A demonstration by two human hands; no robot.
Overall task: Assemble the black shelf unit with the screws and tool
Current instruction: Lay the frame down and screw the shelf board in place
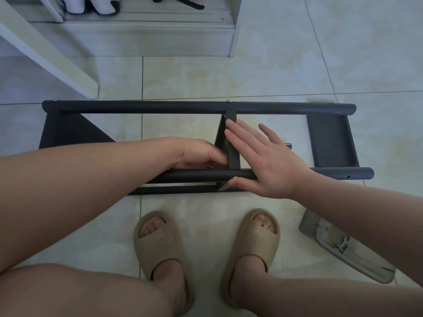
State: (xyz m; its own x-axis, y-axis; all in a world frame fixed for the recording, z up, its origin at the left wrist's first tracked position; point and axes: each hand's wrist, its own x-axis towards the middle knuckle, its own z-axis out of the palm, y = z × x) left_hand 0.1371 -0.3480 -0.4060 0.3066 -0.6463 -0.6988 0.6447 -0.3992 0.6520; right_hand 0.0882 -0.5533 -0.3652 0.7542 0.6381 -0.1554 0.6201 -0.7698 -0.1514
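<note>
The shelf (160, 108) lies on the floor (206, 76) mostly framed, one hole (348, 177) near its right end unfilled; the right hand (267, 161) presses it with straight fingers (239, 133), while the left hand's (199, 154) grip is hidden.

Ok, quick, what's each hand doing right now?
Left hand: cannot tell, fingertips hidden behind the middle crossbar.
Right hand: open, flat against the crossbar.

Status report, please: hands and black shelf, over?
Right hand flat on centre strut, open. Left hand at strut, grip unclear. Shelf unit lying on tiles. Nothing blocking.
</note>
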